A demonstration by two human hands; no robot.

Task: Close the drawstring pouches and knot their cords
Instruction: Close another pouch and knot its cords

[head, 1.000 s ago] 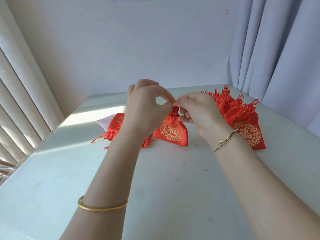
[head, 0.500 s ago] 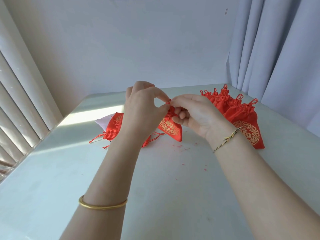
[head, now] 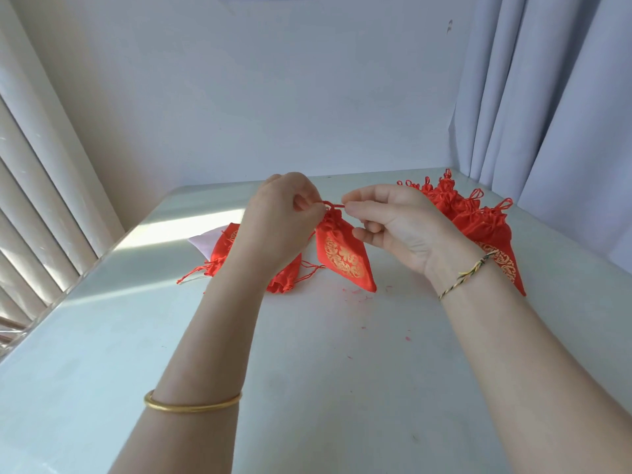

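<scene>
While the red pouch [head: 343, 258] is cinched, left hand [head: 278, 222] pinching its cord [head: 334, 205], right hand [head: 396, 222] pinching the other end

Looks like a plain room at home; pale curtains [head: 547, 97] hang at the frame's right, vertical blinds [head: 41, 200] at its left; sunlight strikes a white table [head: 342, 371] before a bare wall [head: 273, 97].

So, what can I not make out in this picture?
Head view:
- Knot in the cord of the held pouch: tiny, its ends covered by the left hand and right hand.
- Pouches behind the left hand: number and closure hidden by that hand.
- Right pile: count unclear, pouches overlap; right wrist covers the front one.
- White item: mostly behind a pouch.
</scene>
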